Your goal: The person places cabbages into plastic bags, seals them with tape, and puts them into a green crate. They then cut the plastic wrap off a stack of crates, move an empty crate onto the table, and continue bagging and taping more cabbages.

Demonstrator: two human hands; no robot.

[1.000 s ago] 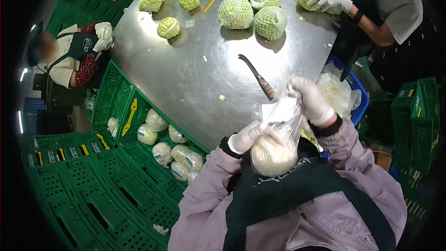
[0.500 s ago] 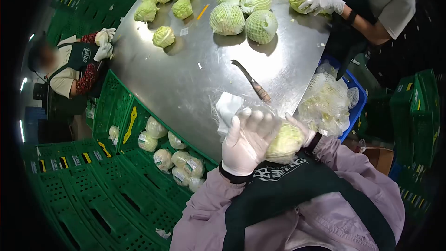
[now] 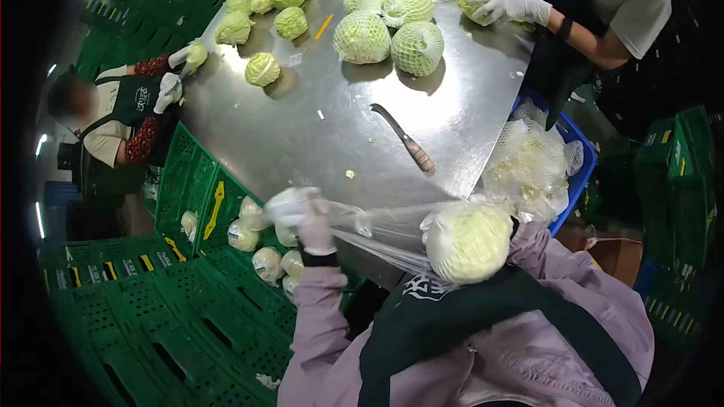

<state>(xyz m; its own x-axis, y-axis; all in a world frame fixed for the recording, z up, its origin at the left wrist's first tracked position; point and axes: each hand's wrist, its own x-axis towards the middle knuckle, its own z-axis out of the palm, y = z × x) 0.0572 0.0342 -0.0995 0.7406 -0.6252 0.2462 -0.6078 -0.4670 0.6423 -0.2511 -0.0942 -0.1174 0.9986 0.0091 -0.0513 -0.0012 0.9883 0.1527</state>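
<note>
A cabbage (image 3: 477, 245) in clear film sits close to my apron, with my right hand (image 3: 437, 227) wrapped round its far side and mostly hidden by it. My left hand (image 3: 309, 218), white-gloved and blurred by motion, is closed on the other end of the clear plastic film (image 3: 385, 226), which stretches taut between it and the cabbage. Beyond them on the metal table (image 3: 279, 151) lies a curved knife (image 3: 404, 139) with a wooden handle.
Net-covered cabbages (image 3: 362, 38) and bare cabbages (image 3: 262, 69) stand farther back. Green crates (image 3: 181, 316) with wrapped cabbages (image 3: 243, 235) are at left. A blue bin (image 3: 585, 173) holds netting at right. Two co-workers (image 3: 124, 117) (image 3: 581, 15) handle cabbages.
My left hand has moved left and closed on the film, pulling it out from the cabbage. The cabbage has turned and shows more fully. The left co-worker's hands have moved apart.
</note>
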